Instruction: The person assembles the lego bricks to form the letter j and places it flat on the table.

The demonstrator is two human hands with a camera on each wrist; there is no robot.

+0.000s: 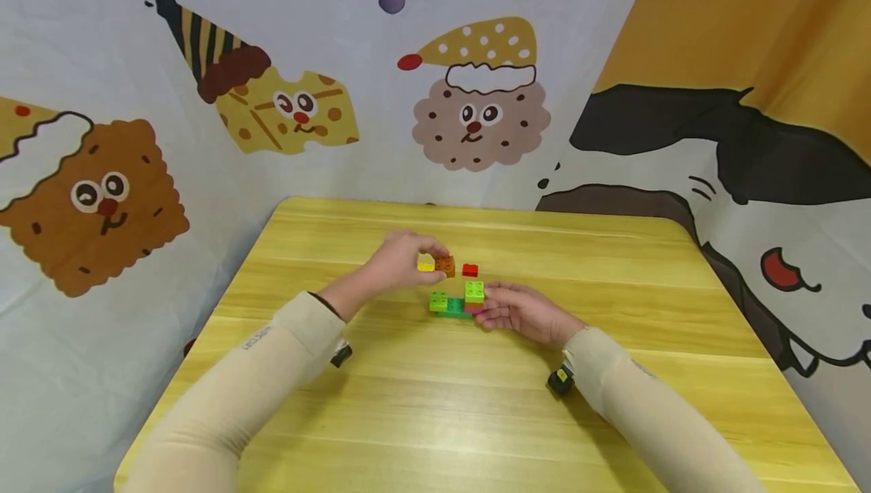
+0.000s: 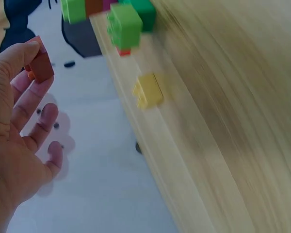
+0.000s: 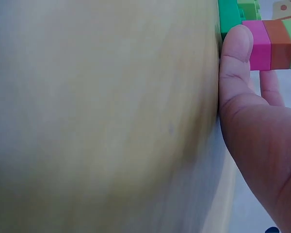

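Between thumb and fingertips, my left hand [image 1: 401, 262] pinches an orange-brown toy brick [image 1: 445, 266] above the table, and the brick also shows in the left wrist view. My right hand [image 1: 520, 311] grips the right end of a joined brick build, its thumb beside the pink brick [image 3: 258, 46]. That build has a dark green base [image 1: 454, 308] on the table, with a lime brick [image 1: 438, 301] on its left end. On its right end, pink, brown [image 3: 277, 46] and lime [image 1: 474, 293] bricks are stacked. The right fingers are partly hidden behind the stack.
Behind the build lie a loose yellow brick [image 1: 426, 267], partly covered by the left hand in the head view, and a red brick [image 1: 470, 270]. The wooden table [image 1: 422, 417] ends at a printed cloth backdrop [image 1: 381, 175].
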